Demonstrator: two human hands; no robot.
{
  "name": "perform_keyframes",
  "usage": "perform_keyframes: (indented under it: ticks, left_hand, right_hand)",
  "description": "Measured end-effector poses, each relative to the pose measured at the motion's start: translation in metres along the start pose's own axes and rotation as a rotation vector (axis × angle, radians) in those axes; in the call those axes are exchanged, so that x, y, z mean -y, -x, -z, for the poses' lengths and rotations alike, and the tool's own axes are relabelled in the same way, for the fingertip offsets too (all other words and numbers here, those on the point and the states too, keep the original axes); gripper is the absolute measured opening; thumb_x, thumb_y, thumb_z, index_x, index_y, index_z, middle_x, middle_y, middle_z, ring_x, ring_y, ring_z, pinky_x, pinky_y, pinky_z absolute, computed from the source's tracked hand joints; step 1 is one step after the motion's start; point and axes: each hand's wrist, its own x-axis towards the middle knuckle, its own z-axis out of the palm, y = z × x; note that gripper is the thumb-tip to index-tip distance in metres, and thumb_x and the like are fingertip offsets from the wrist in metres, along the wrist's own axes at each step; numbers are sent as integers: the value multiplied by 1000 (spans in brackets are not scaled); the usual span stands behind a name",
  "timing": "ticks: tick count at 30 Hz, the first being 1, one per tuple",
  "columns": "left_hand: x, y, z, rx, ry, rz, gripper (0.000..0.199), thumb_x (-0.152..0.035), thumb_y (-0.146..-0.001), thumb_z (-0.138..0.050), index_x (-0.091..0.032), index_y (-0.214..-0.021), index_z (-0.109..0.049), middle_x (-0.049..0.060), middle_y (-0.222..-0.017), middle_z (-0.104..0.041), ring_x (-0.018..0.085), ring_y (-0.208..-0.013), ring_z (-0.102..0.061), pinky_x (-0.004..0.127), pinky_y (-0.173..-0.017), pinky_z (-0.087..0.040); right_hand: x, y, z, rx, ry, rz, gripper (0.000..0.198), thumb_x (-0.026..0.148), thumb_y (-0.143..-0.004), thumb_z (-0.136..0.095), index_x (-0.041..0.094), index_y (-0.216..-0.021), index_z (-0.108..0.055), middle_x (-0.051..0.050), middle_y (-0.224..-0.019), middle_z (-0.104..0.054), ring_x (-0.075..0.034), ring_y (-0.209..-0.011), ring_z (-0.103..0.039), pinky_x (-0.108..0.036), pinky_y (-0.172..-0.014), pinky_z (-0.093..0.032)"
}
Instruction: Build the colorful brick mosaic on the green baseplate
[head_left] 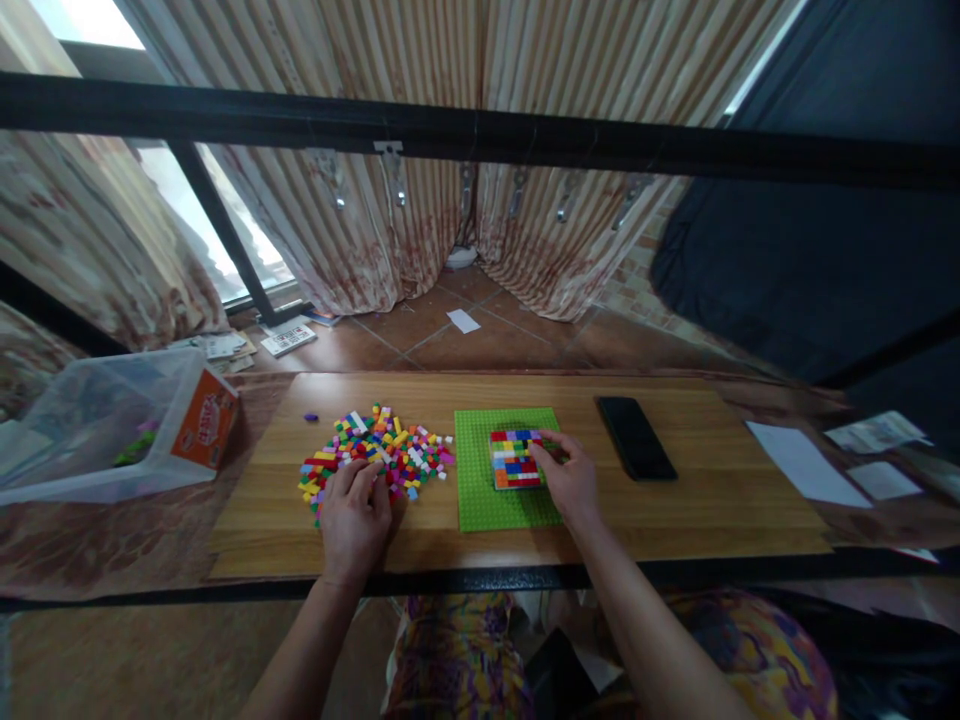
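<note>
A loose heap of small coloured toy building bricks (409, 450) lies on the left half of the wooden board. My left hand (356, 520) rests over the heap's near edge, its fingers bent, spread and touching the bricks; the fingertips are partly hidden. On a green studded baseplate (472, 510) stands a block of coloured bricks (514, 468), laid in rows of red, blue, yellow, white and orange. My right hand (574, 485) is at this block's right side, thumb and forefinger closed on its upper right part. Whether a single loose brick is between them is too small to tell.
A black phone (637, 438) lies right of the baseplate on the wooden board (720, 480). A clear plastic bin (97, 400) with an orange label stands at the left. White papers (806, 465) lie at the right. A dark metal bar (480, 135) crosses beyond the board, before curtains.
</note>
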Motion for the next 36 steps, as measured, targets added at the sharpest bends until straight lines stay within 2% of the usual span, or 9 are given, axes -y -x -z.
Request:
perform_keyframes:
  ticks: [6, 10, 13, 20, 23, 32, 36]
  left_hand:
    - [1, 1, -2, 3, 4, -5, 16, -22, -87, -54, -17, -94, -68, 8, -96, -66, 22, -90, -59, 34, -81, -49]
    - [1, 1, -3, -5, 9, -7, 16, -22, -87, -55, -17, -94, -68, 9, -96, -66, 22, -89, -59, 34, -82, -50]
    - [0, 1, -3, -8, 10, -1, 16, -22, -87, -54, -16, -93, -68, 10, -96, -66, 22, -89, -59, 34, -82, -50]
    - [-1, 1, 0, 33, 39, 16, 18, -23, -87, -52, -18, -94, -68, 9, -97, -65, 23, -90, -60, 36, -83, -50]
    - [-3, 0, 3, 48, 59, 29, 19, -23, -87, -51, -18, -94, -68, 10, -98, -65, 24, -91, -60, 37, -83, -50]
    - [-4, 1, 4, 46, 55, 36, 19, -23, -86, -52, -18, -94, -68, 10, -97, -65, 24, -92, -60, 37, -81, -49]
    - [-4, 1, 3, 55, 61, 45, 19, -23, -86, -52, -18, -95, -68, 10, -98, -66, 24, -92, -60, 37, -81, -49]
  right_hand:
    - [-3, -4, -2, 34, -11, -94, 43, 48, -68, -71, 19, -100, -71, -4, -78, -68, -20, -69, -60, -36, -69, -49]
    - [-9, -6, -5, 61, -122, -135, 45, 47, -65, -73, 19, -100, -69, -6, -86, -71, -20, -71, -63, -36, -68, -52]
    - [-10, -9, -5, 79, -168, -124, 43, 45, -64, -74, 19, -97, -68, -8, -94, -72, -20, -75, -65, -37, -72, -53]
    - [-4, -14, -1, 88, -49, -82, 39, 44, -64, -72, 19, -95, -69, -8, -94, -73, -21, -79, -67, -39, -78, -53]
    - [-3, -13, -1, 106, -71, -67, 40, 43, -65, -72, 18, -96, -68, -9, -95, -73, -22, -83, -67, -39, -81, -53]
    - [-3, -13, -5, 196, -146, -48, 39, 43, -66, -72, 19, -96, -67, -8, -89, -74, -21, -79, -68, -39, -80, -53]
    - [-7, -11, -5, 210, -127, -30, 42, 45, -68, -71, 19, -101, -68, -9, -95, -74, -22, -83, -69, -40, -81, -53]
